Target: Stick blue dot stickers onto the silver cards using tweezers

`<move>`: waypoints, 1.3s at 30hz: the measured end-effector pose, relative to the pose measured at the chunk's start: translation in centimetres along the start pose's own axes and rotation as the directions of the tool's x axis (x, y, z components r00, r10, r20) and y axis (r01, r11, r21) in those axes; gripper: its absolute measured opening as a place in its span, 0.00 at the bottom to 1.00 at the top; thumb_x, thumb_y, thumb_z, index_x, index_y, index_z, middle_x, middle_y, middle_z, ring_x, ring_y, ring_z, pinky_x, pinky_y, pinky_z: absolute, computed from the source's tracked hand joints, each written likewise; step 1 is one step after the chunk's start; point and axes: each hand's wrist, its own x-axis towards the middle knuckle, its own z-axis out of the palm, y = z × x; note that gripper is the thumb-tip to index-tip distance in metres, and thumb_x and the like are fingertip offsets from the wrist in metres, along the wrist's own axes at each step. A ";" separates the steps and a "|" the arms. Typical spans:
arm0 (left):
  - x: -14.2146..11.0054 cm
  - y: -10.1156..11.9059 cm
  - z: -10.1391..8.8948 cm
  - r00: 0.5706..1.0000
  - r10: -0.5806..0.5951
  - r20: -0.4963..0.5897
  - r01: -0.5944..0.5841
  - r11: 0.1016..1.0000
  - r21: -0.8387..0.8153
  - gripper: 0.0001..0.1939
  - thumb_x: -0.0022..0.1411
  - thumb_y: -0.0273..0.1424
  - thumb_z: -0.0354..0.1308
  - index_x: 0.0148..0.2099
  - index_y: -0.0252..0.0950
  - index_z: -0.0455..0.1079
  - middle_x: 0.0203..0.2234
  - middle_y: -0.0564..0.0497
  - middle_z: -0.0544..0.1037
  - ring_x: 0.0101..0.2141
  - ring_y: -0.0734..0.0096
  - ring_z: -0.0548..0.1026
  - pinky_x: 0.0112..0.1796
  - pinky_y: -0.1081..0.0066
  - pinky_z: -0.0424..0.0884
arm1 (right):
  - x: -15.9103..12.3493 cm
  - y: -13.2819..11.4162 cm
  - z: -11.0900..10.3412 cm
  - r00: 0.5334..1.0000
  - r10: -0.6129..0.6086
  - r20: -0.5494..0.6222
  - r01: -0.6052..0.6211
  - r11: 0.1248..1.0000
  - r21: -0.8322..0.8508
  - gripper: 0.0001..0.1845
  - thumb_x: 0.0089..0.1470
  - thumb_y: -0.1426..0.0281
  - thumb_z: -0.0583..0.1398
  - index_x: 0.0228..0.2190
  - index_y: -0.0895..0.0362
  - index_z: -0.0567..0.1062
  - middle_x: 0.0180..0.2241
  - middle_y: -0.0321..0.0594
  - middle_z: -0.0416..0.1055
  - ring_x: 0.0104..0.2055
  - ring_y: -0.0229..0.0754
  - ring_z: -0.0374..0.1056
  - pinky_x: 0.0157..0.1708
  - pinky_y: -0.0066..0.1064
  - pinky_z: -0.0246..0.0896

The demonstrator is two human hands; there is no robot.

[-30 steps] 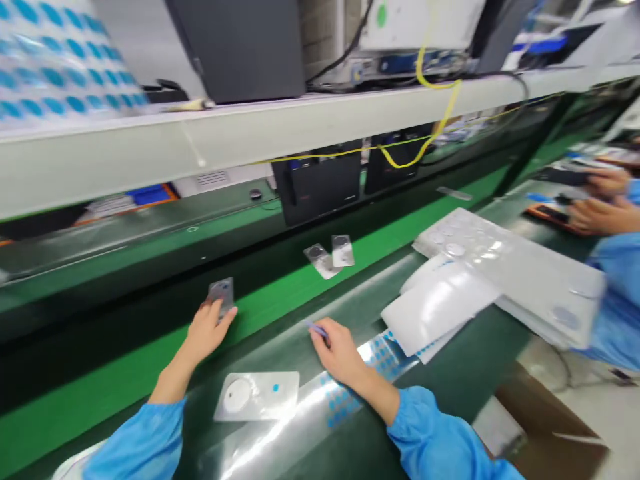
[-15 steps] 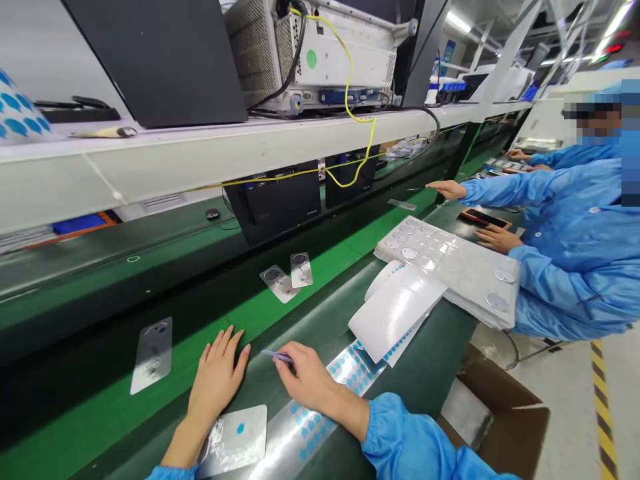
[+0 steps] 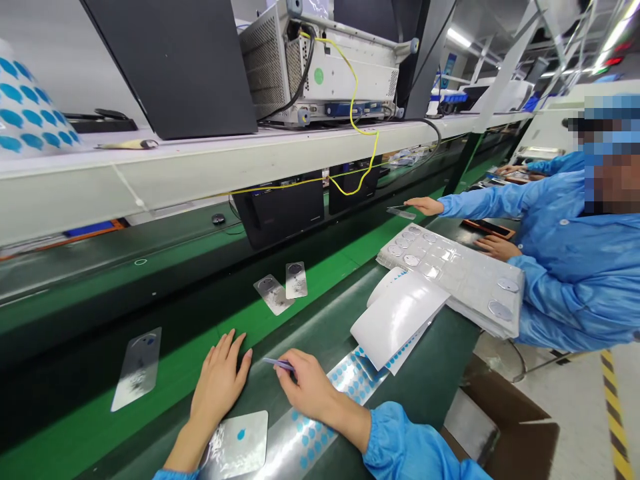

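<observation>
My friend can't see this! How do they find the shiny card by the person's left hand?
Start at the long green workbench. Find the person's left hand; a shiny silver card lies right by its wrist. Unlike the smudged cards farther along, it has one small blue dot.

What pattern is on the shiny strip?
The strip has rows of light-blue dots, best in the head view.

The scene is bright and even, with light from the long ceiling lamps [image 3: 459, 37] at far right, so shadows stay small and soft. Strong glare lies on the silver backing strip [image 3: 300, 440] and the shiny sheet [image 3: 240, 448] in the near part. The wide lens bends the white shelf edge [image 3: 200, 160] toward the borders, and a mosaic blur hides the head of the person [image 3: 605, 157] at right.
</observation>
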 end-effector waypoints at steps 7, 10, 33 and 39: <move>0.2 -0.2 0.4 1.000 0.001 -0.025 -0.001 1.000 -0.007 0.36 0.78 0.47 0.42 0.69 0.33 0.80 0.72 0.32 0.79 0.73 0.36 0.77 0.73 0.39 0.72 | 0.2 0.1 0.2 1.000 0.007 0.002 -0.007 1.000 -0.010 0.05 0.72 0.73 0.64 0.41 0.52 0.79 0.37 0.38 0.78 0.39 0.43 0.74 0.43 0.33 0.69; 0.4 -0.4 0.8 0.999 -0.010 -0.045 0.009 1.000 -0.029 0.37 0.77 0.48 0.42 0.70 0.33 0.80 0.73 0.31 0.78 0.72 0.36 0.77 0.73 0.38 0.72 | 0.4 0.0 0.2 1.000 0.010 0.007 -0.010 1.000 -0.028 0.04 0.70 0.74 0.65 0.41 0.52 0.79 0.38 0.38 0.78 0.39 0.43 0.75 0.43 0.32 0.70; 0.6 0.4 0.1 0.999 -0.013 0.040 0.012 1.000 0.009 0.39 0.79 0.46 0.42 0.75 0.29 0.76 0.76 0.30 0.74 0.76 0.38 0.73 0.75 0.41 0.68 | 0.4 0.1 -0.1 1.000 -0.017 0.006 0.017 0.999 -0.043 0.04 0.70 0.72 0.63 0.40 0.52 0.79 0.37 0.38 0.80 0.38 0.44 0.77 0.43 0.32 0.73; -0.2 0.3 0.1 0.998 -0.033 0.045 0.034 0.999 -0.025 0.35 0.81 0.44 0.44 0.75 0.31 0.76 0.76 0.30 0.74 0.76 0.36 0.72 0.73 0.39 0.69 | -1.2 -2.7 -2.3 0.989 -0.121 -0.087 0.114 0.991 -0.072 0.15 0.77 0.66 0.55 0.49 0.52 0.83 0.41 0.45 0.84 0.41 0.47 0.81 0.45 0.37 0.79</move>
